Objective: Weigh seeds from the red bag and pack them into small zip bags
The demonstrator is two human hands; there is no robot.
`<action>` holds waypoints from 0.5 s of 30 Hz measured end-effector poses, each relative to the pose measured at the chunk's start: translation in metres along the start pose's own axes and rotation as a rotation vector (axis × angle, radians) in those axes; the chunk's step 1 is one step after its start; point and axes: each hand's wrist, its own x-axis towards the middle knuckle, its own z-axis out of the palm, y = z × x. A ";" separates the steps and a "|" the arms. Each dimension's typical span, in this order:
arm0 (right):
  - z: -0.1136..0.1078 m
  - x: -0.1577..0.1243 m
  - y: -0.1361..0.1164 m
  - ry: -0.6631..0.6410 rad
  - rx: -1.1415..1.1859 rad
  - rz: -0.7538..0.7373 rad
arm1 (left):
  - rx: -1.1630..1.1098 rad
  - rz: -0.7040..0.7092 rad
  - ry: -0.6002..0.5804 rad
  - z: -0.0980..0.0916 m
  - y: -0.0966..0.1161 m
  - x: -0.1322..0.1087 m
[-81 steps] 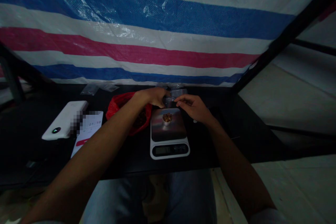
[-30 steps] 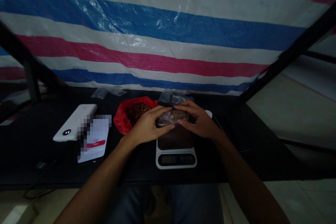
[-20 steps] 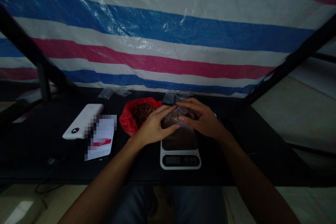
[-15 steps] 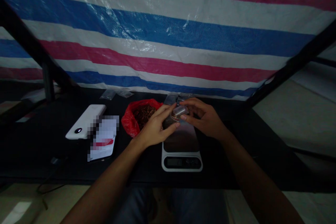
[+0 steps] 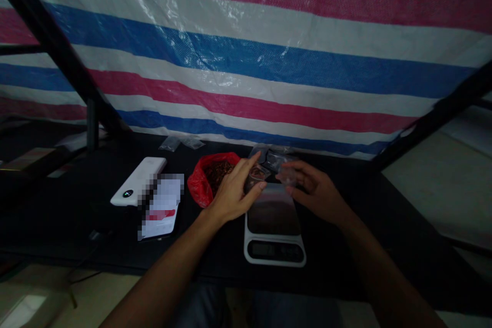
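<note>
My left hand (image 5: 232, 190) grips a small cup (image 5: 255, 179) with dark brown pieces in it, just above the back of the kitchen scale (image 5: 273, 230). Clear plastic partly wraps the cup. My right hand (image 5: 317, 193) pinches a piece of clear plastic film (image 5: 287, 175) between its fingers, a little to the right of the cup. The scale's steel platform (image 5: 273, 218) holds nothing, and its display is dim. Behind my left hand, a red plastic bag (image 5: 200, 184) lies open with dark brown dried pieces (image 5: 218, 173) inside.
Several clear plastic bags (image 5: 272, 159) lie behind the scale, and two more (image 5: 180, 142) lie further left. A white power bank (image 5: 138, 181) and a partly pixelated paper slip (image 5: 161, 207) rest on the black table, backed by a striped tarpaulin.
My hands have drawn apart, the right one moving right with the clear plastic. The cup now shows in my left hand, not on the scale as in the oldest frame.
</note>
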 end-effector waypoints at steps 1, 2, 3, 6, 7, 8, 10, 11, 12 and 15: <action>0.001 -0.004 0.001 -0.037 -0.090 0.009 | 0.007 -0.012 0.003 0.000 0.000 0.000; 0.002 -0.009 0.003 -0.073 -0.181 0.023 | 0.015 -0.021 0.003 0.001 -0.001 0.000; 0.004 -0.014 0.004 -0.105 -0.259 0.040 | 0.024 -0.026 0.004 0.001 -0.001 0.000; 0.009 -0.023 0.009 -0.168 -0.369 0.089 | 0.067 -0.028 0.011 0.004 -0.003 0.000; 0.010 -0.024 0.010 -0.167 -0.377 0.092 | 0.089 -0.030 0.016 0.004 -0.003 0.000; 0.011 -0.024 0.010 -0.147 -0.373 0.082 | 0.114 -0.035 0.022 0.005 -0.003 0.000; 0.013 -0.020 0.008 -0.044 -0.333 0.027 | 0.166 -0.050 0.025 0.005 -0.002 0.000; 0.014 -0.016 0.005 0.025 -0.305 -0.005 | 0.187 -0.054 0.024 0.005 -0.002 -0.001; 0.016 -0.012 0.001 0.088 -0.279 -0.032 | 0.204 -0.055 0.022 0.005 -0.001 -0.001; 0.024 0.004 -0.009 0.142 -0.228 -0.059 | 0.233 -0.039 0.019 0.004 0.001 -0.001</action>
